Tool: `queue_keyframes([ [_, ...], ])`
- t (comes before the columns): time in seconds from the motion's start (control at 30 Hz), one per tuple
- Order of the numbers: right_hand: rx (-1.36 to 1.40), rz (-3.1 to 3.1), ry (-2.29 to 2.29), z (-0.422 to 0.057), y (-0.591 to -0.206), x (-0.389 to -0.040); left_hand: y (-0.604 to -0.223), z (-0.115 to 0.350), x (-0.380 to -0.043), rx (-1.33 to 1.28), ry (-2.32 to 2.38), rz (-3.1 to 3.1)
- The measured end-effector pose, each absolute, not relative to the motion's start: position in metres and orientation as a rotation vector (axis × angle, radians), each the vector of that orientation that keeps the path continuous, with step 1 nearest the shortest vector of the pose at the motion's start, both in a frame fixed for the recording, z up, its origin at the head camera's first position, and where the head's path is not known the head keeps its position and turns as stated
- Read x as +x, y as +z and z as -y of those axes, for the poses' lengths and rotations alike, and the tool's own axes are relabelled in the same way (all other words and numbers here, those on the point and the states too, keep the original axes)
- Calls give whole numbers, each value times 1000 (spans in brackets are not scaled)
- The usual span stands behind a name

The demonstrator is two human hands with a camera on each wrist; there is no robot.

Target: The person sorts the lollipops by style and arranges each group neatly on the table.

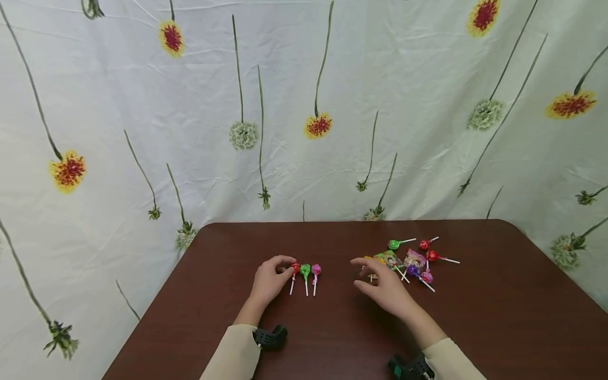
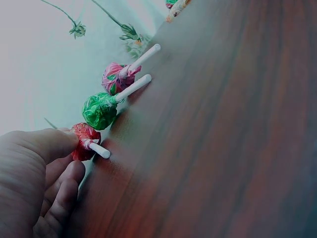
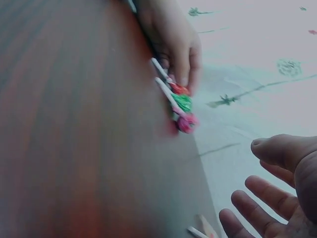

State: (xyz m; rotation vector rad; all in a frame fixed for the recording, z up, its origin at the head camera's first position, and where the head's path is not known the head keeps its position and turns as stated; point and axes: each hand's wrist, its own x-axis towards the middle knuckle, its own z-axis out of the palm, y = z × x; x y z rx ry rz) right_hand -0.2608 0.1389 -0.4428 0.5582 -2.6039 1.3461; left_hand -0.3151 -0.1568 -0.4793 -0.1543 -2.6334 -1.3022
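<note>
Cream sleeves (image 1: 235, 351) lie nearest; I judge three lollipops (image 1: 305, 271) lined up on the tabletop (image 1: 332, 338), left hand (image 1: 268, 284) pinching the red lollipop (image 1: 296, 267); right hand (image 1: 389, 293), fingers apart, holds nothing near scattered candies (image 1: 415, 258) apparently left to arrange.

Red lolly (image 2: 88, 134) partly hid by L hand (image 2: 34, 173). R hand (image 1: 387, 290) covers pt of candy pile (image 1: 414, 259); brownish bit (image 1: 373, 277) beside it poss. a sweet, too small to tell. R wrist view: tabletop (image 3: 99, 148) blurred, white stick (image 3: 197, 232) cut off at btm edge. L wrist view: other sweets (image 2: 177, 10) cropped at top.
</note>
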Motion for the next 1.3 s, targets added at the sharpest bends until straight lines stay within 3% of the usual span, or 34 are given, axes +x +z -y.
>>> queue_keyframes([
  [0.6, 306, 2548, 1391, -203, -421, -273, -478, 158, -315, -153, -1292, 2628],
  [1.3, 168, 2662, 1093, -249, -452, -281, -480, 156, -312, -176, -1302, 2614],
])
